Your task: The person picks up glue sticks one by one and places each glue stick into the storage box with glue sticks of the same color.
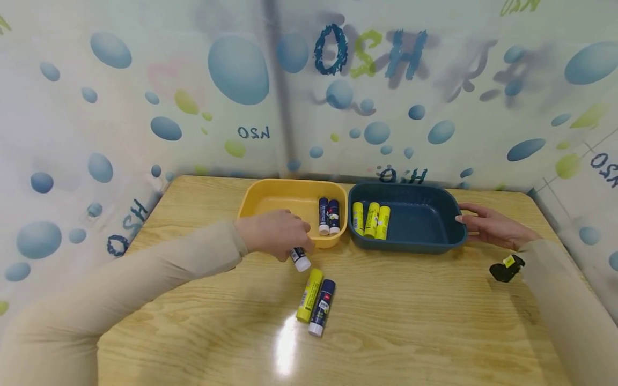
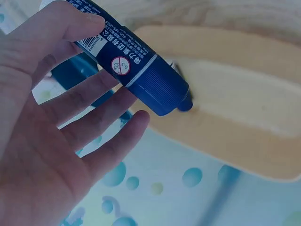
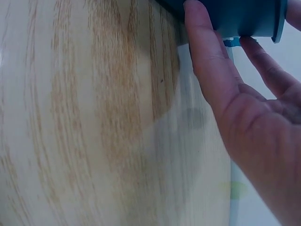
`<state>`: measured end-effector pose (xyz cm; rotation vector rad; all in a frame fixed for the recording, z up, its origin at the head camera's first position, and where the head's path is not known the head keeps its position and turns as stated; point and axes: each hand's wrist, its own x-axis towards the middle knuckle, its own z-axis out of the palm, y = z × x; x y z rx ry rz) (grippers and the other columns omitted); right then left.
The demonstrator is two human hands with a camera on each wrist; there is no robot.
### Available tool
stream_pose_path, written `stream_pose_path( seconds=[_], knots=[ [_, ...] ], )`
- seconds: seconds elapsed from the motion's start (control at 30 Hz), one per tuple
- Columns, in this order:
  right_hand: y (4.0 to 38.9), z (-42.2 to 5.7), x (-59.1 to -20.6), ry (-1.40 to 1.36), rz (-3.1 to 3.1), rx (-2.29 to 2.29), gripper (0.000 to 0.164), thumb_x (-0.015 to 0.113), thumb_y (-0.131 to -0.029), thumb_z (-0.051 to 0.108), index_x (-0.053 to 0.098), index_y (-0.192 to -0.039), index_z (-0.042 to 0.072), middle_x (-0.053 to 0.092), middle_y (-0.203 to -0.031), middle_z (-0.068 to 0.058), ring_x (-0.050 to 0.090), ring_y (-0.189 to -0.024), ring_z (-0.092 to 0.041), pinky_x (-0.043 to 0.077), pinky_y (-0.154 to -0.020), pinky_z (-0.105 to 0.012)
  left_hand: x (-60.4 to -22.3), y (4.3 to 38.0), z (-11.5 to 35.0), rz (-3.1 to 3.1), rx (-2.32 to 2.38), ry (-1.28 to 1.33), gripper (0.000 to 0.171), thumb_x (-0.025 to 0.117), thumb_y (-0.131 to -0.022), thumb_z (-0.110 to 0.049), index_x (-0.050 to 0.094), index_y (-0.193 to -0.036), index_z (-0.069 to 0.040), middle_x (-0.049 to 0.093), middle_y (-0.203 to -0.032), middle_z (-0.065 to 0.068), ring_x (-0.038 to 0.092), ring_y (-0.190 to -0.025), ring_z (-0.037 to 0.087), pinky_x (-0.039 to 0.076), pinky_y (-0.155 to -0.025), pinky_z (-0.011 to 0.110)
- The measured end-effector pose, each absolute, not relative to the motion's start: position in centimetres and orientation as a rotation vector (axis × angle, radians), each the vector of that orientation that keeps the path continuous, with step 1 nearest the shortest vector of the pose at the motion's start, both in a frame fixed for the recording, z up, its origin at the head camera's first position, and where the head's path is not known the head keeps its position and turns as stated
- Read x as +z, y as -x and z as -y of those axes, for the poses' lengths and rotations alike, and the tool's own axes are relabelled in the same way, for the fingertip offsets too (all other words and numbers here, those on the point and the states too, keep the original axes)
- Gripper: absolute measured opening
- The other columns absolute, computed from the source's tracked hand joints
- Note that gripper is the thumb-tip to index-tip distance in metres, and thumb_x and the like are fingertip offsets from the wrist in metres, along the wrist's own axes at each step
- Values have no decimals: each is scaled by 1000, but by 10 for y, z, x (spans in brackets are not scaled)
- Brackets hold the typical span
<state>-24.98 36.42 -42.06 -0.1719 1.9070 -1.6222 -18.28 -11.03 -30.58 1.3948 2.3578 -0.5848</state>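
Observation:
My left hand (image 1: 275,233) pinches a dark blue glue stick (image 1: 300,259) with a white end, just in front of the yellow bin (image 1: 256,206). In the left wrist view, the thumb lies across the label of this glue stick (image 2: 117,52), and its ribbed blue end points toward the bin. At the far right, my right hand (image 1: 497,225) touches the end of the dark blue bin (image 1: 410,245) with fairly straight fingers. In the right wrist view, fingertips rest at the outer wall of that bin (image 3: 240,19).
Two blue glue sticks (image 1: 333,217) lie in the yellow bin. Several yellow glue sticks (image 1: 372,220) are in the blue bin's left part. On the wooden table (image 1: 410,321), a yellow glue stick (image 1: 310,295) lies beside a blue glue stick (image 1: 322,308). A patterned curtain (image 1: 309,107) stands behind.

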Motion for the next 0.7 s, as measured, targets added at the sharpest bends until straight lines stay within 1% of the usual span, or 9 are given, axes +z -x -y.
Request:
stream_pose_path(
  seconds=[0.1, 0.3, 0.4, 0.53, 0.6, 0.7],
  knots=[
    [250, -365, -421, 177, -1914, -1615, 69, 43, -105, 17, -5, -149, -5, 56, -115, 8, 63, -102, -12, 53, -87, -38, -300, 190, 108, -2366, -568, -1382, 33, 77, -79, -7, 69, -108, -22, 60, -92, -2, 52, -78, 17, 50, -72, 31],
    [250, -364, -421, 164, -1918, -1618, 71, 45, -104, 18, -4, -150, -5, 54, -116, 7, 63, -102, -12, 53, -87, -37, -297, 210, 107, -2372, -595, -1337, 33, 76, -81, -5, 69, -110, -18, 62, -95, 0, 54, -80, 17, 51, -75, 29],
    [250, -364, -422, 176, -1931, -1609, 71, 44, -104, 18, -5, -150, -5, 49, -118, 6, 62, -102, -10, 53, -87, -37, -299, 223, 108, -2377, -607, -1346, 29, 75, -82, -3, 68, -107, -16, 62, -93, 1, 54, -78, 17, 51, -72, 28],
    [250, -365, -423, 187, -1939, -1605, 69, 43, -105, 18, -4, -151, -4, 45, -122, 3, 61, -103, -8, 53, -88, -38, -304, 239, 110, -2386, -625, -1335, 25, 74, -81, 0, 68, -101, -15, 58, -88, 0, 50, -73, 16, 49, -66, 27],
    [250, -364, -422, 177, -1934, -1616, 69, 43, -105, 17, -3, -151, -3, 45, -123, 2, 61, -103, -9, 53, -88, -39, -309, 247, 109, -2383, -636, -1326, 24, 74, -81, 0, 67, -98, -15, 57, -87, 0, 49, -73, 16, 48, -64, 27],
    [249, -364, -422, 166, -1925, -1631, 68, 43, -105, 16, -3, -151, -3, 47, -121, 3, 62, -103, -10, 53, -88, -38, -318, 255, 105, -2363, -658, -1315, 24, 73, -82, 0, 68, -100, -15, 59, -90, 0, 51, -75, 16, 49, -66, 27]
  ],
)
